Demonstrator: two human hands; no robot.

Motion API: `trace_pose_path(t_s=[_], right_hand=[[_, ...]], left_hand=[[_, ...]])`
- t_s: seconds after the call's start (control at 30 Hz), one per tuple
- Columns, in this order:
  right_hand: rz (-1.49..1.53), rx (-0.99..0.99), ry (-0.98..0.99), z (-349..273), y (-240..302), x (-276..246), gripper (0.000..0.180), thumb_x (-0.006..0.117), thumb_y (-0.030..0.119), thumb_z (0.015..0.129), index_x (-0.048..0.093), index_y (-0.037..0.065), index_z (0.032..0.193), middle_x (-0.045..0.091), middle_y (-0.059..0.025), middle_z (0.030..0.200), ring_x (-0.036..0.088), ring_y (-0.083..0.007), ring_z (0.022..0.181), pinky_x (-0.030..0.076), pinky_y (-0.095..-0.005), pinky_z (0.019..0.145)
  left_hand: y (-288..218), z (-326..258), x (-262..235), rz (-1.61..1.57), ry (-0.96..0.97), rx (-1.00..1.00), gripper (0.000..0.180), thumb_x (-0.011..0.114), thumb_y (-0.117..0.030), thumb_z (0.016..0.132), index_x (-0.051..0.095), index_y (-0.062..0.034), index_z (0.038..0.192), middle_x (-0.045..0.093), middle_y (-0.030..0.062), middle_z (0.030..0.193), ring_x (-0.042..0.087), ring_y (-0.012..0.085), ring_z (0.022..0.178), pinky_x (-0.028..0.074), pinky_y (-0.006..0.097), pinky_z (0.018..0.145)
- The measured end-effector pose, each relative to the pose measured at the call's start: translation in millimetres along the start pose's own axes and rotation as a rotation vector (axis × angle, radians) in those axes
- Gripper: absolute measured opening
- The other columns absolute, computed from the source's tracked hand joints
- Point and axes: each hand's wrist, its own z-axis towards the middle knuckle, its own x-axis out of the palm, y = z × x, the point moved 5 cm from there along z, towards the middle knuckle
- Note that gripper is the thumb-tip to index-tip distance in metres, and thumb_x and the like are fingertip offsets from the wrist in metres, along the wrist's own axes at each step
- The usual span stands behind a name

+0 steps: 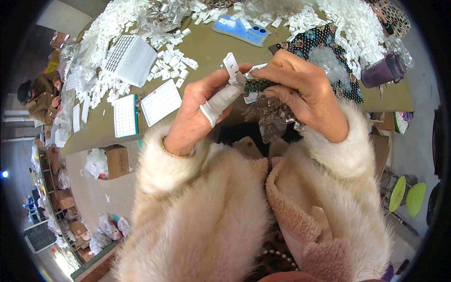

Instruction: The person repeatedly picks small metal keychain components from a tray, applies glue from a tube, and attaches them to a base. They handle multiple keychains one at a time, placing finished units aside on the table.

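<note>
Olive table (pixel 211 47) | hands (pixel 253 94) hold white clip (pixel 231 66) | long axis upright, tilted left

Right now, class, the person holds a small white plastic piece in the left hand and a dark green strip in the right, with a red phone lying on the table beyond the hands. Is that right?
One detail is wrong: the phone is blue, not red. The head view shows it on the table beyond the hands. The left hand does hold the white plastic piece, and the right hand the dark green strip.
</note>
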Motion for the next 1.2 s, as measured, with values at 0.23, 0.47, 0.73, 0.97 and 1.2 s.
trace_pose_path(t_s=[0.23, 0.47, 0.73, 0.97, 1.2], right_hand=[[0.089, -0.064, 0.052, -0.8, -10.9, 2.5, 0.027, 0.072, -0.005, 0.077, 0.067, -0.004, 0.103, 0.059, -0.0122, 0.084, 0.057, -0.0268, 0.076, 0.045, -0.0341, 0.068], [0.097, 0.003, 0.124, -5.8, -18.9, 1.7, 0.026, 0.071, -0.007, 0.077, 0.067, -0.005, 0.102, 0.064, -0.0141, 0.093, 0.063, -0.0291, 0.085, 0.048, -0.0353, 0.075], [0.102, -0.039, 0.046, -7.4, -23.6, 6.7, 0.024, 0.075, 0.001, 0.074, 0.069, 0.0, 0.097, 0.057, -0.0151, 0.082, 0.06, -0.0358, 0.078, 0.046, -0.04, 0.066], [0.044, 0.036, 0.055, -13.0, -29.5, 13.6, 0.023, 0.074, 0.001, 0.074, 0.069, 0.003, 0.096, 0.06, -0.0125, 0.086, 0.061, -0.0359, 0.078, 0.048, -0.0393, 0.066], [-0.048, 0.103, 0.047, -29.3, -44.2, 34.6, 0.017, 0.071, 0.007, 0.076, 0.067, 0.006, 0.093, 0.06, -0.0095, 0.089, 0.062, -0.0351, 0.076, 0.049, -0.0417, 0.064]], left_hand=[[4.4, 2.5, 1.4, 0.152, 0.021, 0.047, 0.038, 0.057, -0.022, 0.101, 0.06, -0.0021, 0.133, 0.053, -0.0069, 0.072, 0.041, 0.0022, 0.059, 0.031, 0.019, 0.052], [13.2, 9.0, 0.0, 0.119, 0.028, -0.029, 0.034, 0.058, -0.018, 0.1, 0.063, -0.0012, 0.129, 0.062, -0.0014, 0.083, 0.047, 0.0032, 0.062, 0.038, 0.02, 0.056], [19.6, 14.9, 1.2, 0.267, -0.002, 0.083, 0.031, 0.063, -0.008, 0.096, 0.064, 0.0045, 0.124, 0.07, 0.0062, 0.1, 0.062, 0.0115, 0.09, 0.051, 0.027, 0.081], [30.3, 20.7, -3.0, 0.377, -0.014, 0.199, 0.028, 0.069, -0.01, 0.092, 0.068, 0.0046, 0.116, 0.073, 0.0105, 0.102, 0.065, 0.013, 0.091, 0.052, 0.029, 0.082], [59.0, 21.6, -8.8, 0.418, -0.142, 0.067, 0.03, 0.075, -0.014, 0.087, 0.071, 0.0036, 0.11, 0.074, 0.01, 0.089, 0.065, 0.0114, 0.083, 0.052, 0.028, 0.077]])
